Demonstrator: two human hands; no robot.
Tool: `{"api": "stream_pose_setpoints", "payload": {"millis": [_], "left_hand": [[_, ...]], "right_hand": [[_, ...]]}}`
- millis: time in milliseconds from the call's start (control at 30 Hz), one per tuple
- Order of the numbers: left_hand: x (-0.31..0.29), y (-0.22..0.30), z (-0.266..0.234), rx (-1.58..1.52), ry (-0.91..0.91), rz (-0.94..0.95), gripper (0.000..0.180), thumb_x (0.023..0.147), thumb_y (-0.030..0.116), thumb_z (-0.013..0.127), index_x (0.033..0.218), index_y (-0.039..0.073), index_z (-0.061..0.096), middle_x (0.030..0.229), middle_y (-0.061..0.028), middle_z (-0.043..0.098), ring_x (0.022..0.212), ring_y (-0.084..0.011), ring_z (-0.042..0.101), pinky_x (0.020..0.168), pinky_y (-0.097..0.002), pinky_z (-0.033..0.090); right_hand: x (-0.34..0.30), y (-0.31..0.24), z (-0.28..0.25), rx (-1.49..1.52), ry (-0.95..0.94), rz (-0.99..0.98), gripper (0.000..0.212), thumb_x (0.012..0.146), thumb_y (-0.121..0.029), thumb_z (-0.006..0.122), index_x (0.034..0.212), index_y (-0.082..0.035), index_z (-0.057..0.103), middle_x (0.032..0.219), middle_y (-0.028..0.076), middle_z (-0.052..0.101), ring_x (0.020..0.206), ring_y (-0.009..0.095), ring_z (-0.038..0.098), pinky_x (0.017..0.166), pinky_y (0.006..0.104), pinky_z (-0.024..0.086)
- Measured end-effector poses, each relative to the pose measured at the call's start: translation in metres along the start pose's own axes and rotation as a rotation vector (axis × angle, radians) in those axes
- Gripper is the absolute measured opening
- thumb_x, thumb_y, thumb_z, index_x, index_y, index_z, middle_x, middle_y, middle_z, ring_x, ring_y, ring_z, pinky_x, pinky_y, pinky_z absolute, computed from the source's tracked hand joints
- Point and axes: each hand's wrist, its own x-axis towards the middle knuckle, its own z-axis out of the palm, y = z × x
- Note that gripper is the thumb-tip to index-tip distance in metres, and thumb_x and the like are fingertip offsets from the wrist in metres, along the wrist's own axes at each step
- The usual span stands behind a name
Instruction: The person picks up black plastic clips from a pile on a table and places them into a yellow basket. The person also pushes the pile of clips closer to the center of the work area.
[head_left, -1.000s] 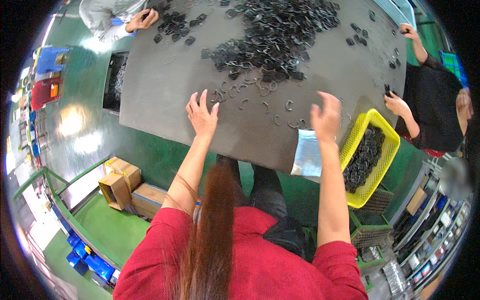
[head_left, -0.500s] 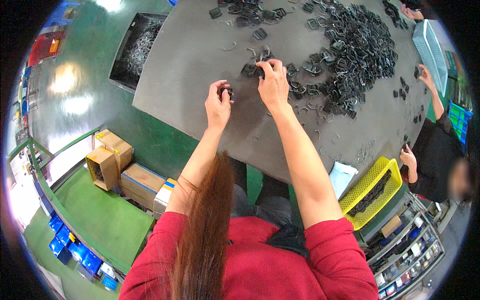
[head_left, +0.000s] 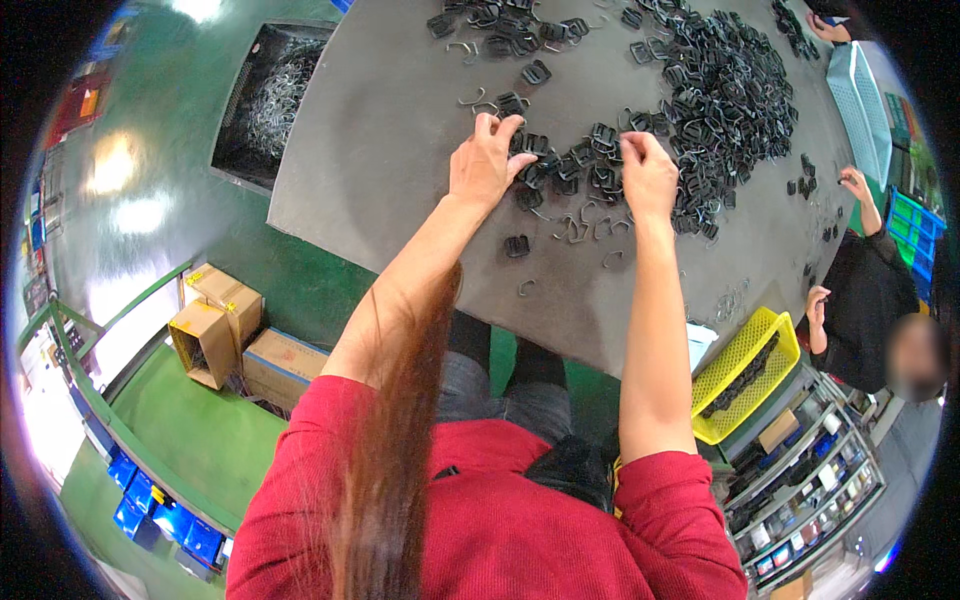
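Both arms (head_left: 408,262) (head_left: 657,320) reach forward, each grip (head_left: 482,167) (head_left: 651,180) half-curled.

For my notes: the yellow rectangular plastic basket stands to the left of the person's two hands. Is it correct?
No, the side is wrong: in the head view, the yellow rectangular plastic basket stands to the right of the person's left hand and right hand.
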Motion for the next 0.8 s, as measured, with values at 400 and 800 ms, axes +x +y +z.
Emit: {"api": "stream_pose_setpoints", "payload": {"millis": [400,800], "left_hand": [[0.021,-0.063,-0.065,-0.806,-0.509,-0.441,0.022,0.08,0.019,0.064,0.101,0.011,0.063,0.079,-0.0041,0.064,0.069,-0.0168,0.058,0.058,-0.0295,0.044],[0.026,-0.067,-0.076,-1.277,-0.369,-0.525,0.028,0.087,0.025,0.062,0.108,0.007,0.059,0.081,0.0045,0.059,0.062,-0.0023,0.05,0.047,-0.0145,0.036]], "right_hand": [[0.01,-0.02,0.012,1.219,-0.472,0.51,0.027,0.083,-0.008,0.059,0.109,-0.004,0.054,0.106,0.014,0.062,0.094,0.027,0.062,0.074,0.0356,0.053],[0.037,-0.086,0.095,-0.143,-0.365,-0.142,0.041,0.069,-0.039,0.073,0.093,-0.008,0.063,0.09,0.014,0.066,0.092,0.032,0.062,0.079,0.0419,0.048]]}}
